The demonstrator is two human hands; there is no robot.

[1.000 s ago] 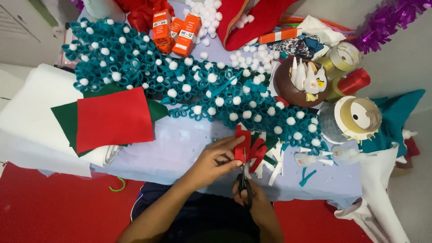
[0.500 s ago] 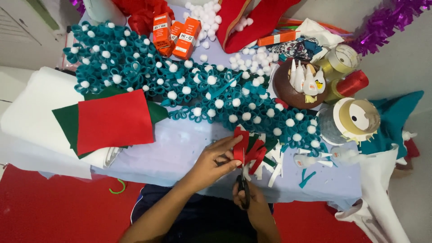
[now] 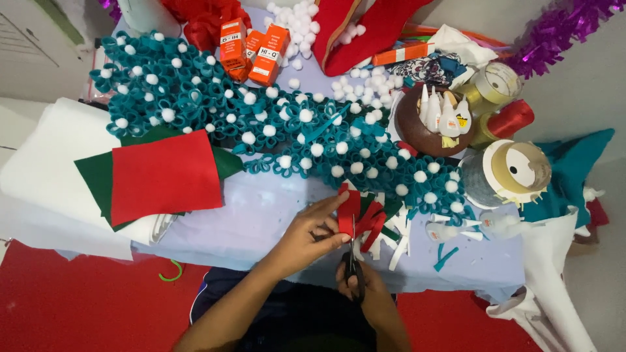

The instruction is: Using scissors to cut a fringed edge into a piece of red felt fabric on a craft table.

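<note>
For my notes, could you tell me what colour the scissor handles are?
Black scissor handles, head view.

red floor (image 3: 78, 300), pale table (image 3: 261, 221), white wall (image 3: 587, 85)

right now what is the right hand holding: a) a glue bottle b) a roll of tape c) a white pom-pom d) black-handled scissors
d: the right hand grips black-handled scissors, blades cutting into the red felt piece that the left hand pinches.

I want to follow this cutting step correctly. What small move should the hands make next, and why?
Probably close the scissors to lengthen the cut. The left hand pinches the red felt piece upright, the right hand holds the scissor handles below, and the blades already point up into the felt's lower edge.
</note>
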